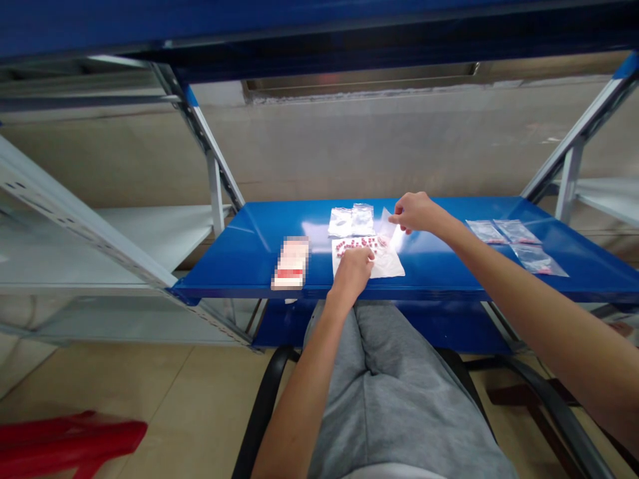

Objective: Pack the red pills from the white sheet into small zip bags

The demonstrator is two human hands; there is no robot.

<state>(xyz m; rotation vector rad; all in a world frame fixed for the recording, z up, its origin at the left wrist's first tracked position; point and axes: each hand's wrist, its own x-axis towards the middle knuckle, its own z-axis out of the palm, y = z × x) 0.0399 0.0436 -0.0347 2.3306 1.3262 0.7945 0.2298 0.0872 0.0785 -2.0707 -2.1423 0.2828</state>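
Head view: small red pieces (369,241) lay on a white sheet (391,266) upon a blue surface (442,256).
The right hand's (417,211) fingers pinched a clear bag (385,223); the left hand's (355,263) curled over the sheet, their grip indeterminable. Two flat bags (363,219) lay just beyond the sheet; three filled bags (517,231) lay to the right.

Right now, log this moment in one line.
Left hand: at red pieces on white sheet; right hand: holding clear bag; behind sheet: two flat bags; right side: three part-filled bags
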